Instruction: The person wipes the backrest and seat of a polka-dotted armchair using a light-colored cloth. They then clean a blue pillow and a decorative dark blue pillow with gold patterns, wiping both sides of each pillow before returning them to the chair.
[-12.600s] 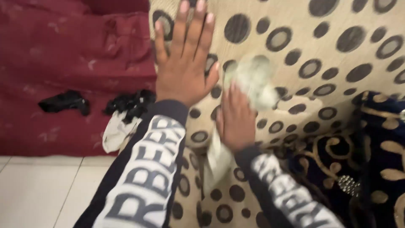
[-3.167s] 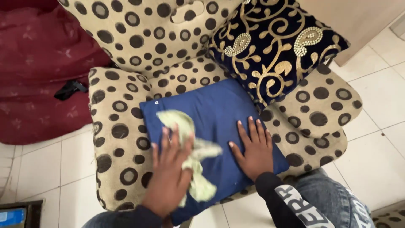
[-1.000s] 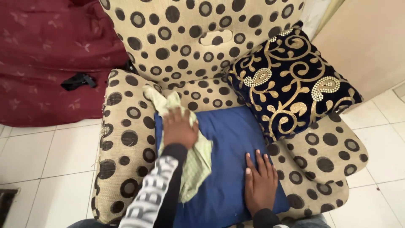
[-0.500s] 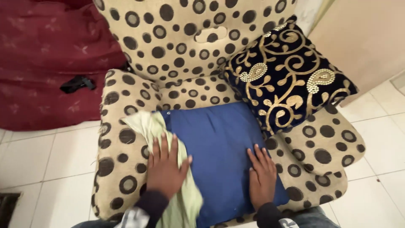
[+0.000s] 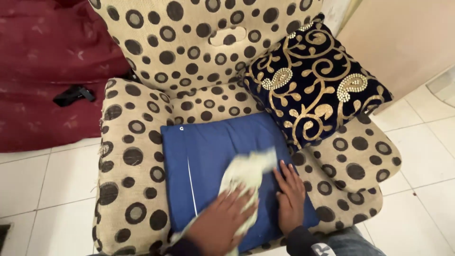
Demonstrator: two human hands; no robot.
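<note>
My left hand (image 5: 222, 223) presses a pale green cloth (image 5: 244, 173) onto the blue cushion (image 5: 208, 156), near its front middle. The cloth is blurred from motion and trails up and to the right of the fingers. My right hand (image 5: 290, 196) lies flat, fingers together, on the cushion's right front part, close beside the cloth. The blue cushion rests on the seat of a beige armchair with dark circles (image 5: 137, 142).
A dark navy pillow with gold swirls (image 5: 315, 78) leans on the chair's right arm. A dark red sofa (image 5: 42, 71) with a small black item (image 5: 73, 95) stands at the left. White floor tiles (image 5: 42, 180) surround the chair, and a beige wall (image 5: 403, 42) is at the right.
My left hand has swept the cloth from the cushion's left edge toward the right, next to my right hand. The right hand has stayed in place.
</note>
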